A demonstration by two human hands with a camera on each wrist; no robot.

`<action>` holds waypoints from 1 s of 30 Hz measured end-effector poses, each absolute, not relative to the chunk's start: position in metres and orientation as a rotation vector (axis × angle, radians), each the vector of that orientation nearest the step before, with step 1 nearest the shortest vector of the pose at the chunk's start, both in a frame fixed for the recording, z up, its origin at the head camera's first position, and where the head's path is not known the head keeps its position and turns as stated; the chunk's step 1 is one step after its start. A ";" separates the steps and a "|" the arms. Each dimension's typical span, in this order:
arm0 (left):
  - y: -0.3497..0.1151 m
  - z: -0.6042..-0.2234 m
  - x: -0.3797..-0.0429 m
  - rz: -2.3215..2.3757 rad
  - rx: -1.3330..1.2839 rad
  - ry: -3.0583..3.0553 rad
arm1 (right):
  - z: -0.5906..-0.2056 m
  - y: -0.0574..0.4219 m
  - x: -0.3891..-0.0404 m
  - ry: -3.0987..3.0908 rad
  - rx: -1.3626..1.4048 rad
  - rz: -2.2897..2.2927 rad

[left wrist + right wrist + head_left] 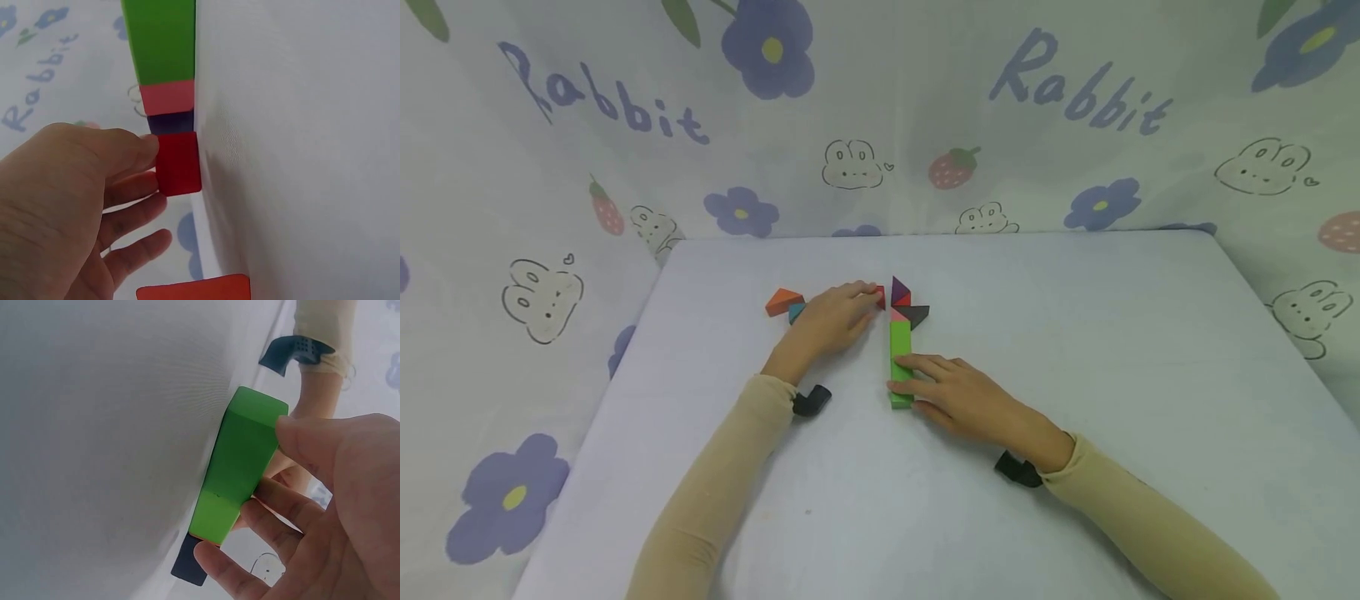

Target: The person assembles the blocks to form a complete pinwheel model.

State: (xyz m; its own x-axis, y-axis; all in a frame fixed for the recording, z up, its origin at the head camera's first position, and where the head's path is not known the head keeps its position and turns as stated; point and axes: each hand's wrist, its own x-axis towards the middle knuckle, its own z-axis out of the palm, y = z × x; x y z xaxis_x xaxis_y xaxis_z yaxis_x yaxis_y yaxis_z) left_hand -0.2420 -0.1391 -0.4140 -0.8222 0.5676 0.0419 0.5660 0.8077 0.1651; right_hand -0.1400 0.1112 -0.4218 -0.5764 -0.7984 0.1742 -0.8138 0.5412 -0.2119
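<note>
My left hand (833, 318) pinches a small red block (179, 164) between thumb and fingers, just left of the column of blocks. My right hand (958, 396) lies across a long green block column (900, 340), its fairly straight fingers over the top and its thumb against the near side. In the right wrist view the green column (240, 447) shows two shades. At its far end sit a pink triangle (897, 315), a dark grey block (916, 314) and a purple triangle (899, 290), with a red block (906, 300) beside the purple one.
An orange block (785, 302) and a partly covered blue block (796, 312) lie left of my left hand. The white table (1075, 350) meets a printed cloth (917, 108) at its back edge. Black wrist pieces (812, 402) hang under both wrists.
</note>
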 end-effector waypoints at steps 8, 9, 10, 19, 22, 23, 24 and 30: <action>-0.139 -0.420 -0.240 0.257 0.963 2.976 | -0.424 0.109 -0.136 -2.731 1.403 0.423; -0.138 -0.420 -0.240 0.258 0.964 2.973 | -0.424 0.109 -0.136 -2.731 1.402 0.422; -0.138 -0.420 -0.239 0.263 0.963 2.972 | -0.424 0.109 -0.136 -2.731 1.401 0.421; -0.136 -0.419 -0.239 0.287 0.992 2.991 | -0.419 0.110 -0.137 -2.697 1.413 0.429; -0.136 -0.419 -0.239 0.286 0.993 2.995 | -0.419 0.109 -0.137 -2.689 1.420 0.433; -0.136 -0.419 -0.239 0.285 0.994 2.996 | -0.419 0.109 -0.137 -2.687 1.422 0.433; -0.136 -0.419 -0.239 0.285 0.992 2.994 | -0.419 0.110 -0.137 -2.689 1.422 0.431; -0.135 -0.419 -0.238 0.290 0.993 2.986 | -0.420 0.111 -0.137 -2.686 1.422 0.430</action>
